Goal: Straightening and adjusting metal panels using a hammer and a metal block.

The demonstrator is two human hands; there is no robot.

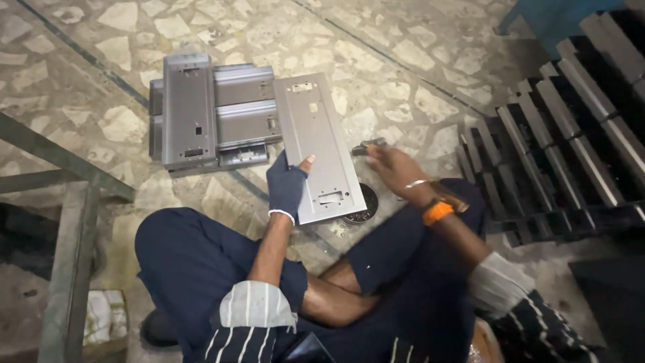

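My left hand point(287, 186), in a dark fingerless glove, grips the near left edge of a long grey sheet-metal panel point(317, 134) with punched holes and slots, held tilted above the floor. My right hand point(393, 168) is bare, with a thin bangle and an orange strap at the wrist. It is closed on a small dark tool point(368, 146) at the panel's right edge. I sit cross-legged in dark blue trousers.
A stack of similar grey panels point(201, 114) lies on the stone-chip floor ahead to the left. Rows of dark metal channels point(571, 134) lean at the right. A round black lid point(366, 207) with small parts sits under the panel. A metal frame point(70, 222) stands left.
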